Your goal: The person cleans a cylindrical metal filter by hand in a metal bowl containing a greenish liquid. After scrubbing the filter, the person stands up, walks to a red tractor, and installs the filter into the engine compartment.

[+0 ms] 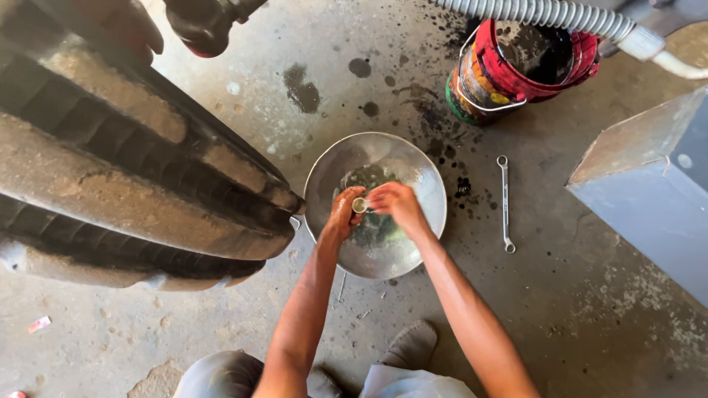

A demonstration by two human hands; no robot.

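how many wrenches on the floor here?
1. A double-ended wrench lies on the concrete right of the metal bowl, below the red bucket. Others may be hidden behind the big tyre or the grey box.

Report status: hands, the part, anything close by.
Left hand and right hand together pinch a small round metal part over the metal basin. Big tyre close on the left; spanner lying right, clear.

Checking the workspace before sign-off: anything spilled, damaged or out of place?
Yes. Dark oily stains spatter the concrete floor around the dented red bucket. A double-ended wrench lies loose beside the metal bowl, where both hands hold a small ring-shaped part.
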